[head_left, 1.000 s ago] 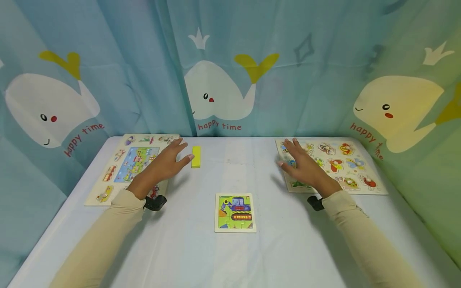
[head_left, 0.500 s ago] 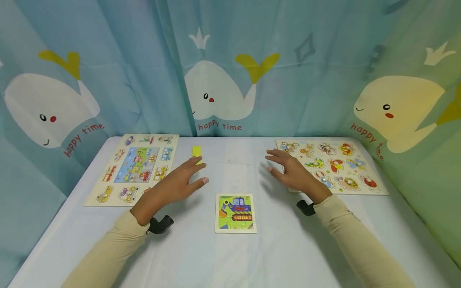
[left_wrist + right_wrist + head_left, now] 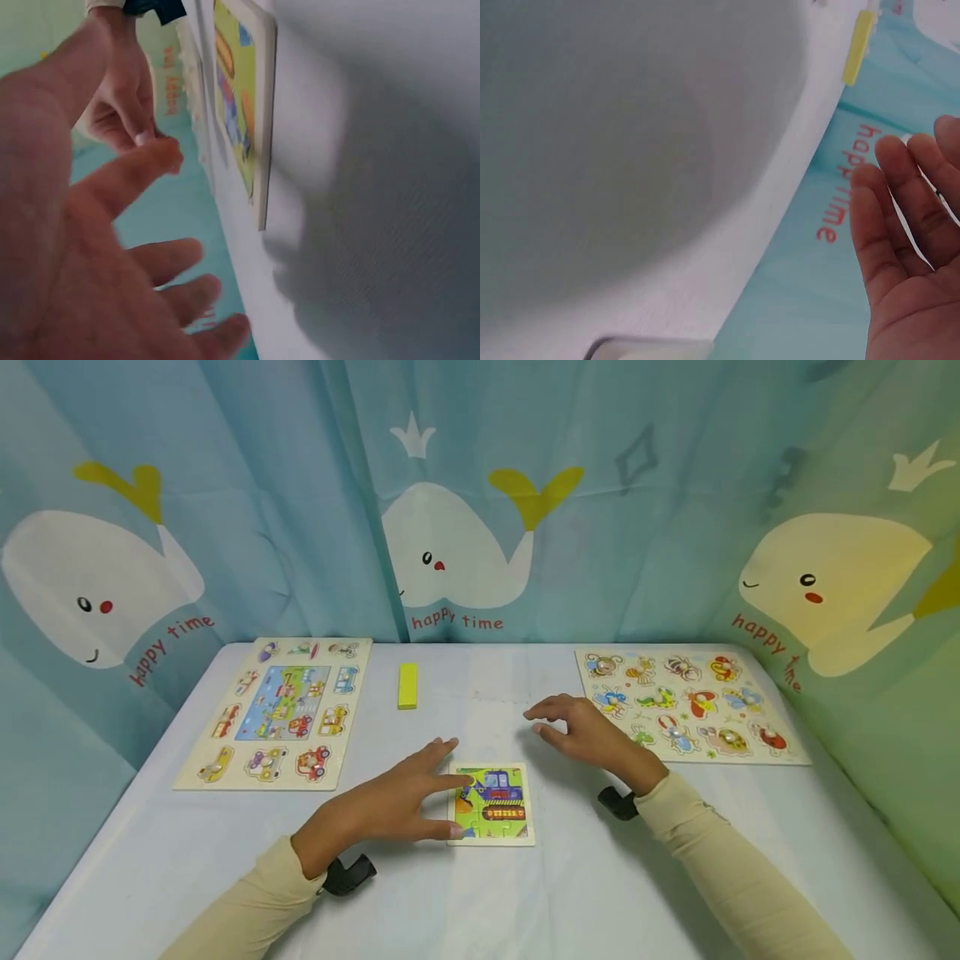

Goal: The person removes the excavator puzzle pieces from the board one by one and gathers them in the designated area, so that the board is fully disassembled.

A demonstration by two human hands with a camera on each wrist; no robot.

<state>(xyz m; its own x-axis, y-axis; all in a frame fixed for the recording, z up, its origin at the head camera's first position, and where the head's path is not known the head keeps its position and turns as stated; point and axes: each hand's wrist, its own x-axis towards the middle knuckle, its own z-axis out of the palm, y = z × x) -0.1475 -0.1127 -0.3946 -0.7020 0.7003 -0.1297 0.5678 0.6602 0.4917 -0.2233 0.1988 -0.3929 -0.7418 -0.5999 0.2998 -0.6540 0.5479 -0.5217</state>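
Observation:
A small square jigsaw puzzle with a blue and red excavator picture lies flat at the middle of the table. My left hand hovers over its left edge, fingers spread and thumb above the near left corner. In the left wrist view, a gap shows between the left hand and the puzzle. Beyond the puzzle to the right, my right hand hangs above the table with loosely bent fingers. Nothing is in the right hand in the right wrist view.
A vehicle knob puzzle board lies at the far left of the table, an insect knob puzzle board at the far right. A yellow block lies near the back. A blue whale-print curtain closes off the back and sides.
My left hand has moved right and nearer, from the vehicle board to the excavator puzzle. My right hand has come left and slightly nearer, off the insect board.

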